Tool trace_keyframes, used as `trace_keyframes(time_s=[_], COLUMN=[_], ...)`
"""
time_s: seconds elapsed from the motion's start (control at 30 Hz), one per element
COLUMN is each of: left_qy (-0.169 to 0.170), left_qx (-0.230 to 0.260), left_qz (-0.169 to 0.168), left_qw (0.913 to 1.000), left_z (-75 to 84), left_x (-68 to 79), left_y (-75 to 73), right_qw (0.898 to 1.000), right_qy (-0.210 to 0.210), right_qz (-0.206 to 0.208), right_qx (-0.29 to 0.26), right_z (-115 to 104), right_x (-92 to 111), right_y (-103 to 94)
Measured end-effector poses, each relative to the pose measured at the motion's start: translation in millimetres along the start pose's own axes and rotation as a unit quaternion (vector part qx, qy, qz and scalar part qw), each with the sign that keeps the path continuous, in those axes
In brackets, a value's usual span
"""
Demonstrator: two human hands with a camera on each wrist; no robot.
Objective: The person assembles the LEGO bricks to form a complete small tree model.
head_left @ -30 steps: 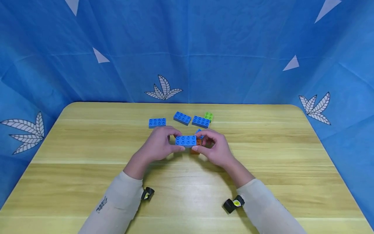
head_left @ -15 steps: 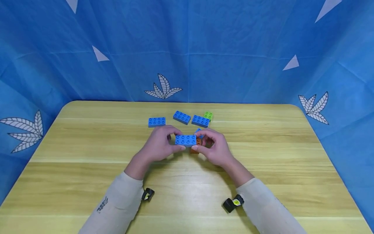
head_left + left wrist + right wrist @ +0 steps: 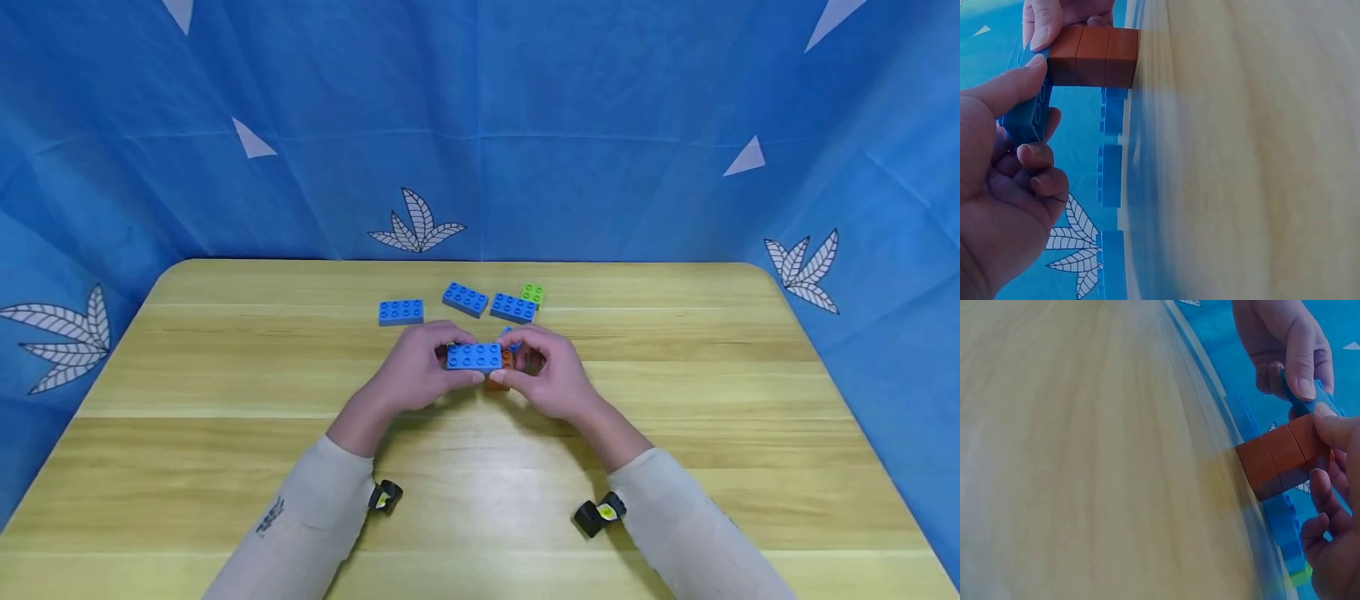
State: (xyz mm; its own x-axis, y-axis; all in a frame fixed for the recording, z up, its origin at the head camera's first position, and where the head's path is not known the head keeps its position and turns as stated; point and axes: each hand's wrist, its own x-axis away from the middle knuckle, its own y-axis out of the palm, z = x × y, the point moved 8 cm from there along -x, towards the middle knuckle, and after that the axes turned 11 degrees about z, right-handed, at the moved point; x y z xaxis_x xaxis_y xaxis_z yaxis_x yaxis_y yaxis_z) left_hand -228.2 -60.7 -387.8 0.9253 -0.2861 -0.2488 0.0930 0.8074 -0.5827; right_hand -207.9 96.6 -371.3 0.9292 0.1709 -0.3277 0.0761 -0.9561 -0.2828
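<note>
A blue eight-stud toy brick (image 3: 474, 356) lies across the top of an upright stack of orange bricks (image 3: 497, 384), its left part overhanging. My left hand (image 3: 412, 367) pinches the overhanging part, thumb along the near side and fingers on the far side. My right hand (image 3: 553, 377) pinches the other end, right over the stack. The orange bricks (image 3: 1093, 57) stand three high on the table in the left wrist view. In the right wrist view, my right thumb (image 3: 1335, 427) presses where the blue brick (image 3: 1317, 400) meets the orange stack.
Behind my hands lie three blue bricks (image 3: 401, 312) in a loose row on the wooden table (image 3: 480, 500). A small green brick (image 3: 533, 293) sits at the right end. Another blue brick (image 3: 509, 336) shows partly behind the stack. A blue curtain (image 3: 480, 125) hangs beyond the table.
My left thumb has slid a little to the right along the near side of the blue brick. Both hands otherwise keep their grip, and the loose bricks stay in place.
</note>
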Motion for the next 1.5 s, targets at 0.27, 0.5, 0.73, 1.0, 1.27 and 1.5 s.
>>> trace_keyframes(time_s=[0.27, 0.5, 0.73, 1.0, 1.27, 1.5], left_qy=[0.005, 0.001, -0.007, -0.017, -0.014, -0.021], left_qx=[0.000, -0.016, -0.007, -0.001, -0.002, -0.002], left_qz=[0.003, 0.011, 0.021, 0.017, 0.016, 0.016], left_qw=[1.0000, 0.9998, 0.9997, 0.9997, 0.9998, 0.9996], left_z=[3.9, 2.6, 1.9, -1.9, -2.5, -3.4], left_x=[-3.2, -0.7, 0.8, 1.8, 1.8, 2.6], left_y=[0.5, -1.3, -6.1, -4.5, -3.5, -4.5], right_qw=[1.000, 0.999, 0.997, 0.988, 0.975, 0.972], right_qy=[-0.003, -0.019, -0.025, 0.050, 0.067, 0.061], right_qz=[0.007, 0.010, 0.056, 0.077, 0.076, 0.068], right_qx=[0.012, -0.027, -0.042, 0.121, 0.200, 0.217], right_z=[1.2, 21.8, 54.8, 75.6, 78.3, 76.5], right_x=[-1.7, 3.3, 2.7, -5.0, -9.9, -12.1], right_y=[-4.1, -13.8, -30.6, -27.1, -27.6, -32.8])
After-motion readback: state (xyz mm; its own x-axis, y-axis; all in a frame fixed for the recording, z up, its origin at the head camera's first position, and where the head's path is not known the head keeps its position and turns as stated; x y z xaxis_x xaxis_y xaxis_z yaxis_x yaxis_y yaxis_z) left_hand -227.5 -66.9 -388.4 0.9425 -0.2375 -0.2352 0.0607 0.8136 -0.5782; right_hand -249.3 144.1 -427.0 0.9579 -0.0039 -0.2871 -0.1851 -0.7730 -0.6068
